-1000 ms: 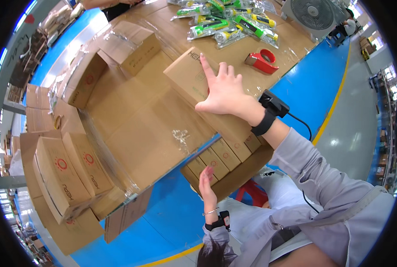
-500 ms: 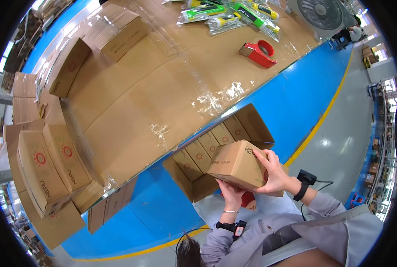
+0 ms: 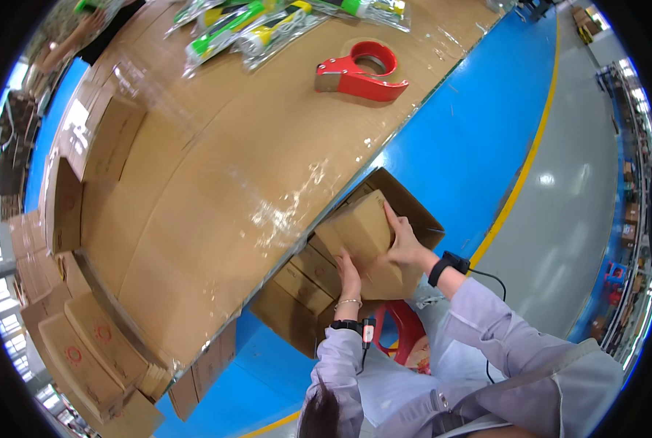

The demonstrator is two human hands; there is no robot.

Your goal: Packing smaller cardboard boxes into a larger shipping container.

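You grasp the cardboard box (image 3: 356, 228) between your two hands: the left hand (image 3: 348, 277) touches its near left side, the right hand (image 3: 408, 244) spreads over its right side. It lies over the open carton (image 3: 286, 315), beside the smaller boxes (image 3: 304, 287). This seems a placing step; the next move would call for aligning it, with fingers clear of the carton's wall.

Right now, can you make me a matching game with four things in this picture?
Things
1. tape dispenser
2. uppermost small box
3. large carton
4. green-and-yellow items

Clues
A. open, other small boxes inside
B. wrapped in clear plastic
C. red, on the table
D. between the left hand and right hand

Pairs: 1-C, 2-D, 3-A, 4-B
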